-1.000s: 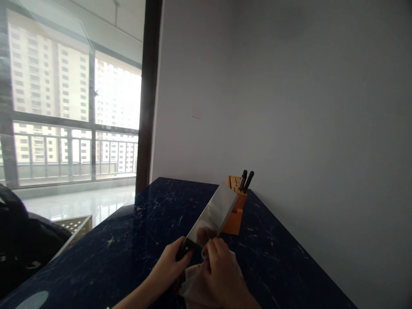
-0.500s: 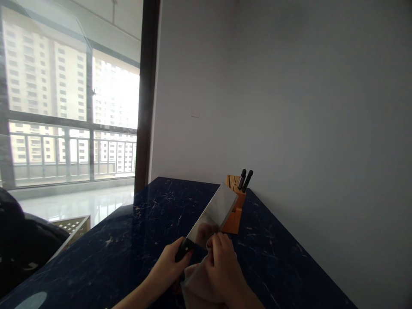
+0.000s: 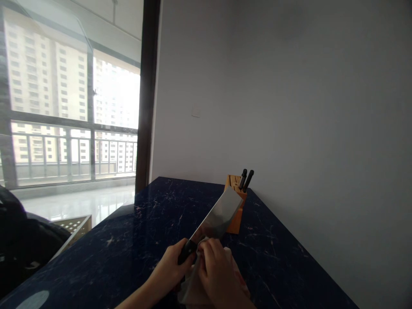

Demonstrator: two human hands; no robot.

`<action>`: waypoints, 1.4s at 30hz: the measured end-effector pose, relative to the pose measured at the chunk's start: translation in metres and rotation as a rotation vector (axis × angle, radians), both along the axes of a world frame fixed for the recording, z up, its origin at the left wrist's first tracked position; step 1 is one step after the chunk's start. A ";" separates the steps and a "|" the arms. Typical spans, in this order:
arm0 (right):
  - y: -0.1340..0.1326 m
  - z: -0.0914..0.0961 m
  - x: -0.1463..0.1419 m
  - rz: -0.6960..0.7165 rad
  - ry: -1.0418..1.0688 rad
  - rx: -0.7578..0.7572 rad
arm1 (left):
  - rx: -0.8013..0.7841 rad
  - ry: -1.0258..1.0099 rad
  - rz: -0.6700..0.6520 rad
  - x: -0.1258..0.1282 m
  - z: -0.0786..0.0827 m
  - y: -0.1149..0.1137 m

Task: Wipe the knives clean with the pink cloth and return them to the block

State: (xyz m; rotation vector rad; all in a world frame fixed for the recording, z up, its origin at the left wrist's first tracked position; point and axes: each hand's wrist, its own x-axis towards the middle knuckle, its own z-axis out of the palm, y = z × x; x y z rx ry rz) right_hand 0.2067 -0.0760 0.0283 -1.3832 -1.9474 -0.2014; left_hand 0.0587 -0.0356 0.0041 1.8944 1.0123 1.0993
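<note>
My left hand (image 3: 172, 264) is wrapped round the black handle of a cleaver (image 3: 222, 211), whose broad, shiny blade slants up and to the right above the table. In my right hand (image 3: 216, 264) a light-coloured cloth (image 3: 195, 288) is bunched; the fingers press it against the blade near the handle. The cloth's lower part hangs below my hands, and my right hand partly hides it. Just behind the blade stands a wooden knife block (image 3: 234, 223) with two black-handled tools upright in its slots. The blade covers part of the block.
The dark blue marbled table (image 3: 273, 257) spreads out around my hands. A grey wall (image 3: 305, 128) borders it on the right and at the back. To the left are a black object (image 3: 28, 240), a chair-like frame with a perforated panel (image 3: 75, 225), and large windows.
My right hand with the cloth has slid left and slightly down along the blade, closer to the handle. The cleaver has shifted a little to the right and its blade has tilted.
</note>
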 end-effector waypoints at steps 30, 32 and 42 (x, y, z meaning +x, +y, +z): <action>0.000 0.001 0.000 0.169 0.063 0.094 | 0.153 0.148 -0.001 0.000 0.003 -0.004; 0.000 0.000 0.000 0.139 0.085 0.078 | 0.136 0.144 -0.009 0.000 0.003 -0.004; 0.001 -0.001 0.001 0.163 0.064 0.045 | 0.164 0.157 0.022 -0.001 0.002 -0.002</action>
